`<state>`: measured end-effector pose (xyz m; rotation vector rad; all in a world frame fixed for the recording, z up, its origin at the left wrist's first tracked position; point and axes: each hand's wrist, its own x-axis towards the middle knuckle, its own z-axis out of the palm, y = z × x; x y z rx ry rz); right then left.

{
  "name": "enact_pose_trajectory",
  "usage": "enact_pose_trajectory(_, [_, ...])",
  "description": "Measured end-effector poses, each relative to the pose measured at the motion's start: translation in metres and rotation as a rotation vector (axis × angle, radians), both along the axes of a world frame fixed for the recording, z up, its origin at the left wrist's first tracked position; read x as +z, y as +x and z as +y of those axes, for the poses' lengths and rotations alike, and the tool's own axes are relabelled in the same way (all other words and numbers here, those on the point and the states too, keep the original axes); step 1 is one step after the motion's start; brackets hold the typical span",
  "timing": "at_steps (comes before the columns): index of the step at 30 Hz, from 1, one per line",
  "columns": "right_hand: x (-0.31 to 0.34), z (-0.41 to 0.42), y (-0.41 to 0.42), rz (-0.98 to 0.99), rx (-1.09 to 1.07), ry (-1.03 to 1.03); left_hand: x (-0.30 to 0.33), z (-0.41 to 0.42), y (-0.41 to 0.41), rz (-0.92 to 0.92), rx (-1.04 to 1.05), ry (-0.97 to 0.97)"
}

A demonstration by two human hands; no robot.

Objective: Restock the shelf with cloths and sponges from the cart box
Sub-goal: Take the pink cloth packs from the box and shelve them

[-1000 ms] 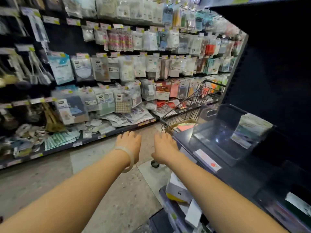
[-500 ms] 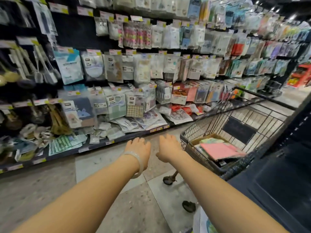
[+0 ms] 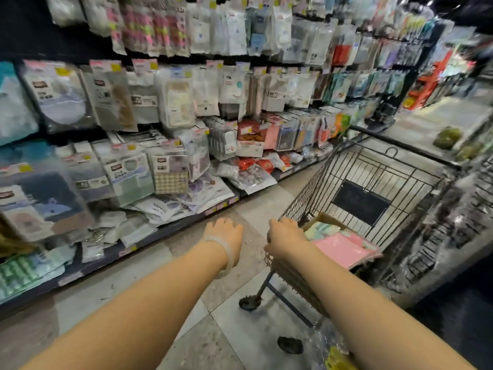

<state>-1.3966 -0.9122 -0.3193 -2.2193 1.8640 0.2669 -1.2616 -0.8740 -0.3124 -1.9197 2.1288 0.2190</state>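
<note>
A black wire cart (image 3: 373, 180) stands at the right with a cardboard box (image 3: 321, 218) in its near corner. Pink cloth packs (image 3: 344, 251) and a pale green pack (image 3: 321, 229) lie in the box. My right hand (image 3: 284, 237) reaches out over the cart's near rim, just left of the box, fingers bent downward and holding nothing that I can see. My left hand (image 3: 226, 233) hangs over the floor between shelf and cart, fingers drooping, empty, a clear band on its wrist. The shelf (image 3: 160, 233) along the left carries hanging and piled packs of cloths and sponges.
Tiled floor (image 3: 149, 279) runs between the shelf and the cart. The cart's wheels (image 3: 249, 303) stand close in front of me. A dark shelving unit (image 3: 453, 263) rises at the right behind the cart. The aisle continues to the far right.
The view has swung right, bringing the whole cart and its box into sight. My right hand has reached the cart's near rim; my left hand stays beside it over the floor.
</note>
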Motion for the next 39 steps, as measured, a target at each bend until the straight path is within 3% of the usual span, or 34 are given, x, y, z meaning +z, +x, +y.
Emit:
enact_pose_trajectory(11, [-0.034, -0.12, -0.042, -0.064, -0.433, 0.112, -0.019, -0.193, -0.029, -0.006, -0.381, 0.031])
enact_pose_trajectory(22, [-0.097, -0.15, -0.144, -0.103, -0.753, 0.276, -0.083, -0.274, -0.133, 0.069, -0.669, 0.239])
enact_pose_trajectory(31, [-0.186, -0.202, -0.235, -0.281, -0.986, 0.386, -0.155, -0.346, -0.212, 0.069, -0.611, 0.461])
enact_pose_trajectory(39, [-0.241, -0.229, -0.298, -0.426, -1.306, 0.308, -0.197, -0.384, -0.267, -0.019, -0.612, 0.562])
